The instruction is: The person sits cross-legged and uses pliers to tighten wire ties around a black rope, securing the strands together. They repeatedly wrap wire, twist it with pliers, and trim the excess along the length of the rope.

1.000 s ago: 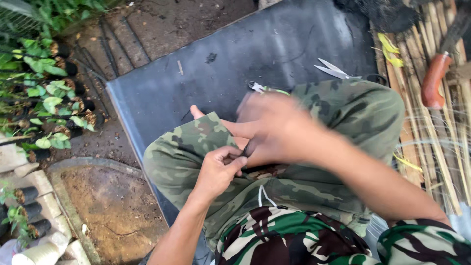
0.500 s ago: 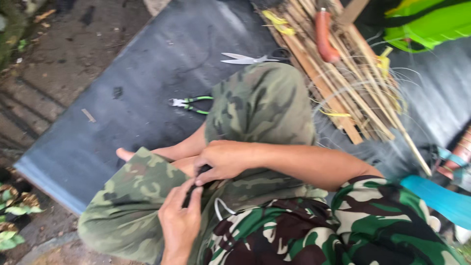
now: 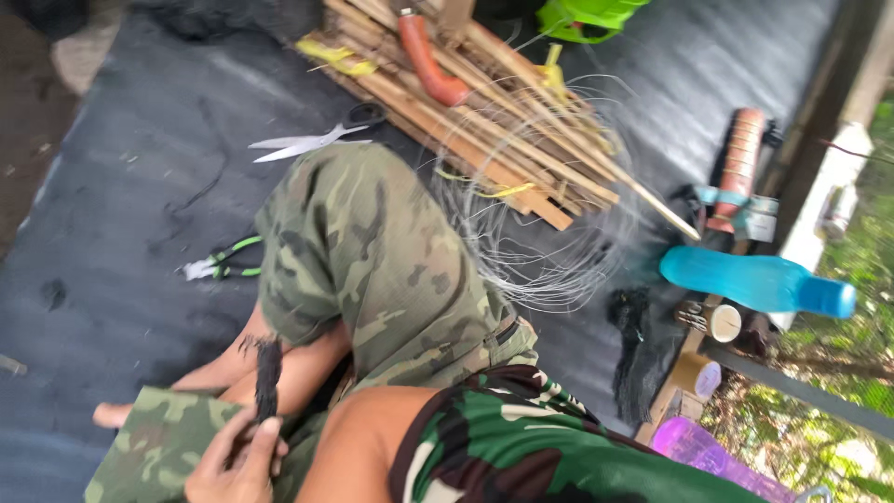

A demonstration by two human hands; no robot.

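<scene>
Black mat (image 3: 121,186), one scissors (image 3: 312,138), one pliers (image 3: 219,267), one blue bottle (image 3: 754,282)

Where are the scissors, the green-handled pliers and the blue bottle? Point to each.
scissors (image 3: 307,142), head view, on the blades.
green-handled pliers (image 3: 222,265), head view, on the handles.
blue bottle (image 3: 745,281), head view, on the body.

Far right: blue bottle (image 3: 756,280) lying on its side; purple container (image 3: 700,449) near right corner; green bag (image 3: 596,17) at far edge.
</scene>
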